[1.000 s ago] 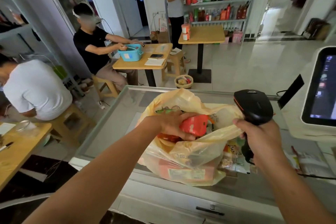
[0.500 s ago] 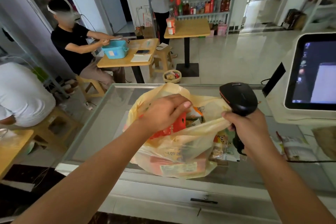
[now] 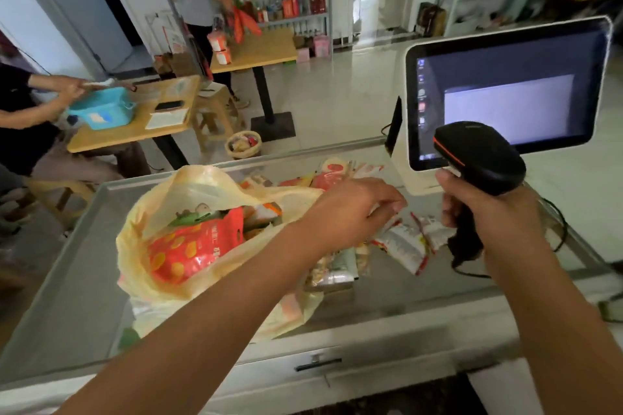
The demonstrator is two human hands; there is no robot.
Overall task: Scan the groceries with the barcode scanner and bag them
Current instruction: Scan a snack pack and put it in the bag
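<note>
Groceries are sitting in two lots on the glass counter point(image 3: 81, 253): a red packet point(image 3: 192, 246) and others are lying inside the open yellow bag point(image 3: 192, 185), and more snack packets are waiting loose just to its right. The left hand point(image 3: 350, 212) is reaching across the bag's mouth with bent fingers, its tips hanging right over a white packet point(image 3: 403, 242). Whether they are already pinching its corner cannot be told. The right hand point(image 3: 499, 212) is gripping the handle of the barcode scanner point(image 3: 482, 158), its fingers wrapped round it, the head standing up in front of the screen point(image 3: 505, 94).

The step in hand is probably fetching the next item. It is likely going best if the left hand is taking one packet only, by an edge, and turning the barcode face flat toward the scanner head. The crinkled foil may be needing a gentle stretch so the code reads.

Half a second ago the left hand was down in the bag on the red packet, and the right hand was pressing the scanner against the bag's rim. Now the red packet is resting in the bag, the left hand is out over the loose pile, and the scanner is clear of the bag.
</note>
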